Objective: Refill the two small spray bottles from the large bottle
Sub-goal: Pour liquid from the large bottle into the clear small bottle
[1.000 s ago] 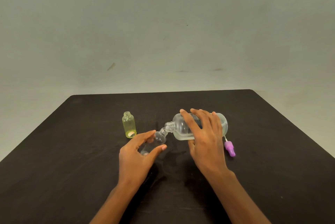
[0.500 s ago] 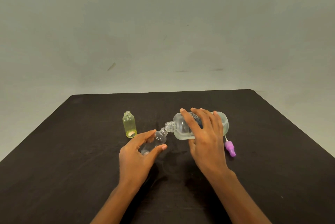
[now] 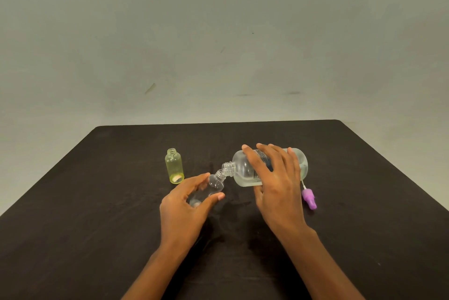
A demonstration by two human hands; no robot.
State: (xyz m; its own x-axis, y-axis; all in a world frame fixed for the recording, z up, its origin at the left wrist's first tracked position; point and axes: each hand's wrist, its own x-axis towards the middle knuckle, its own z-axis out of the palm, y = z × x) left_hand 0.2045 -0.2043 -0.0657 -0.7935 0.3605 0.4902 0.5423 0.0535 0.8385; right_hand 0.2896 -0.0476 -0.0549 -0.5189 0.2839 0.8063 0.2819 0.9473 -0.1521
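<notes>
Here the large bottle (image 3: 245,170) lies nearly level, neck leftward, meeting the clear small bottle (image 3: 215,184)

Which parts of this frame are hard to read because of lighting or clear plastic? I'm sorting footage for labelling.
Head view: soft, even light, no harsh glare. The clear small bottle in the left hand nearly vanishes against the dark table; its fill level is unreadable. The large bottle under the right hand looks frosted. Wide-angle bowing bends the table's edges.
</notes>
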